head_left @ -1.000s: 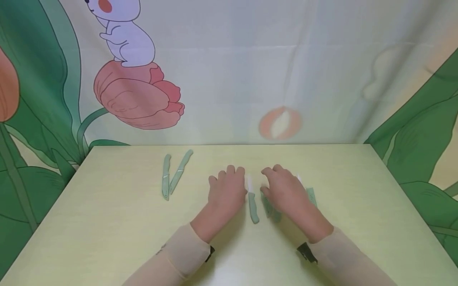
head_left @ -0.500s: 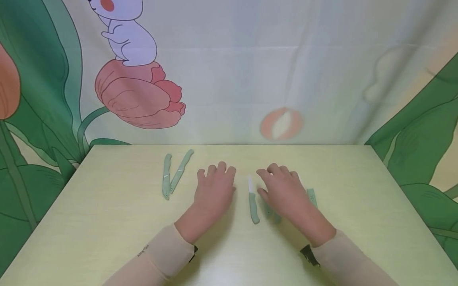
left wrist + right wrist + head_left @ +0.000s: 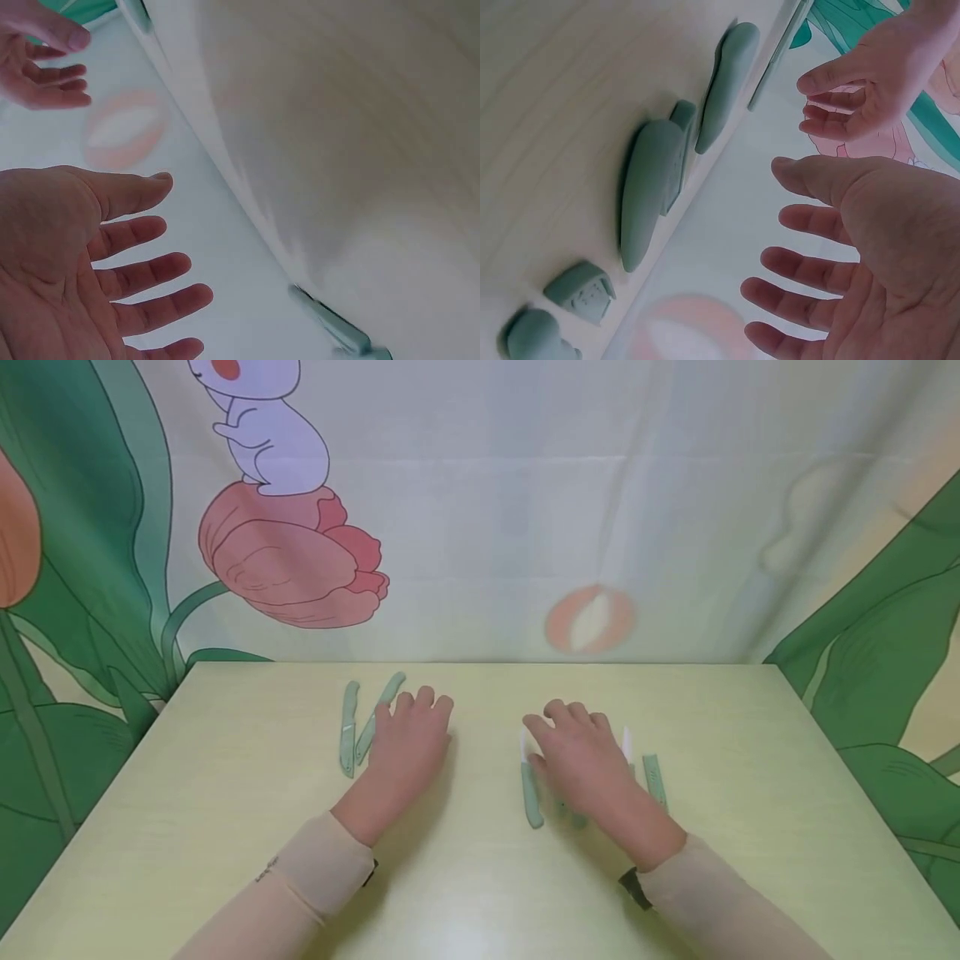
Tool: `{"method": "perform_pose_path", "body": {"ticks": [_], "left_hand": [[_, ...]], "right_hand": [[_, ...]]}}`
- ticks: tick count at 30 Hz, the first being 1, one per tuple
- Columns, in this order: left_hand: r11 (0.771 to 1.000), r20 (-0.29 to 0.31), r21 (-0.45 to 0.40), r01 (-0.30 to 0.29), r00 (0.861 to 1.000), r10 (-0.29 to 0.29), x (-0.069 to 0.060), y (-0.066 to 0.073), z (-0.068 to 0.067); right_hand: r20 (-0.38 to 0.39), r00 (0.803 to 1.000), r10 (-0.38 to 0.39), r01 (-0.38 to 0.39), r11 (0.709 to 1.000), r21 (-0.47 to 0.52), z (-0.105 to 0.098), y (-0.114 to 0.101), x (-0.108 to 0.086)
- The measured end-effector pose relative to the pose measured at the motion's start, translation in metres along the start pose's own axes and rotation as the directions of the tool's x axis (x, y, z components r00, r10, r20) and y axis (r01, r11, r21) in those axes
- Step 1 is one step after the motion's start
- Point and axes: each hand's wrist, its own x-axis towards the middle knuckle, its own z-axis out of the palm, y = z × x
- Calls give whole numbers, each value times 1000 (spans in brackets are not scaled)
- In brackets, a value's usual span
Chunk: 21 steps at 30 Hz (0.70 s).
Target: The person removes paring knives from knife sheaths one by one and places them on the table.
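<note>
My left hand (image 3: 408, 735) hovers with nothing in it, its fingers extended, just right of two green sheathed knives (image 3: 348, 727) that lie side by side. It partly covers the right one. My right hand (image 3: 581, 756) hangs over a group of knives and holds nothing; in the right wrist view its fingers (image 3: 806, 270) are spread. Beside its thumb lies an unsheathed knife (image 3: 531, 795) with a white blade and green handle. Another white blade (image 3: 627, 743) and a green sheath (image 3: 654, 779) show at its right. Under it are more green pieces, mostly hidden, including a sheath (image 3: 676, 169).
A pale wood-coloured table (image 3: 465, 893) bears all the knives. Behind its far edge hangs a curtain (image 3: 480, 527) printed with flowers, leaves and a white animal.
My left hand has moved left, away from the unsheathed knife and toward the sheathed pair. The right hand has drifted slightly left. The knives have stayed in place.
</note>
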Motion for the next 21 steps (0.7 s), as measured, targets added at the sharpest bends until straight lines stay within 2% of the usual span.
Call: {"method": "perform_pose_path", "body": {"ticks": [7, 14, 21], "left_hand": [[998, 13, -13, 62, 998, -62, 11, -32, 7], [992, 69, -18, 126, 990, -125, 27, -61, 13], [987, 97, -8, 158, 983, -157, 46, -78, 17]], "right_hand": [[31, 999, -13, 13, 1000, -10, 4, -6, 7], [67, 998, -17, 16, 1000, 19, 7, -14, 14], [57, 997, -56, 55, 998, 21, 11, -29, 23]]}}
